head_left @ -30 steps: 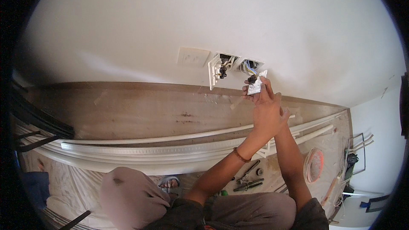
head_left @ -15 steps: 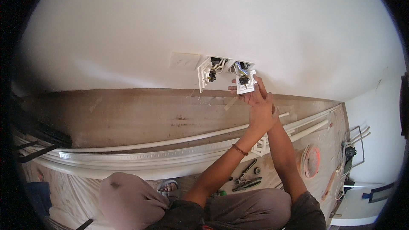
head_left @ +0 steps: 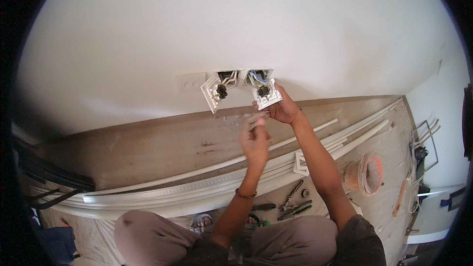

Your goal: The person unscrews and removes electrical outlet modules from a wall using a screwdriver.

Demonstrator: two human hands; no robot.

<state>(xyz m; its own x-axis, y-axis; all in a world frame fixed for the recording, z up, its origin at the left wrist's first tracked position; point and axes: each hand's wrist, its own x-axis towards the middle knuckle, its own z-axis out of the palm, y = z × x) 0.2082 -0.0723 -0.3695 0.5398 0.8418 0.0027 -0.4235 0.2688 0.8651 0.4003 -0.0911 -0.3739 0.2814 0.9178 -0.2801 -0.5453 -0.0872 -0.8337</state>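
My right hand grips a white socket plate from behind, its black terminal block facing up and wires running into an open wall box. My left hand, blurred by motion, is curled just below that plate; whether it holds anything is unclear. A second plate with its own black block hangs tilted on wires from the left box. A flat, closed plate is fixed on the wall further left.
Long white conduits and trunking lie along the wall's foot. Pliers and other tools rest by my knees. An orange bucket stands right, a black metal frame lies left, and rods and frames lean at the far right.
My left hand has come away from my right hand, moving down and left. My right hand still grips the plate. The view has shifted, so the wall boxes appear further left.
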